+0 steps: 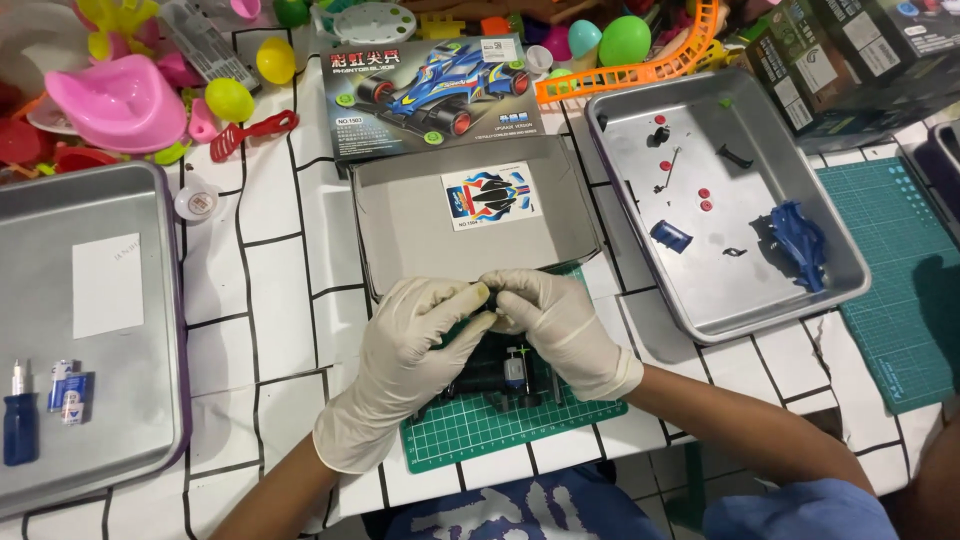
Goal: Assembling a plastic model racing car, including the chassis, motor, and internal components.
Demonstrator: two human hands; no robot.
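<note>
A: Both gloved hands, left hand (pixel 405 350) and right hand (pixel 555 325), pinch together on the black chassis (pixel 500 380), fingertips touching.

B: Yep, it's over the green mat (pixel 470 430), just before the grey lid (pixel 470 215). Blue body (pixel 800 245) lies in the right tray (pixel 610 150).

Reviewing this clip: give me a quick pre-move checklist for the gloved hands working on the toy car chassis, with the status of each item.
1. Both hands on work: left hand and right hand meet over the black chassis: ok.
2. Chassis over green cutting mat: ok.
3. Part pinched between the fingertips: cannot tell.
4. Blue car body in right tray: ok.
5. Screwdriver lying in left tray: ok.
</note>
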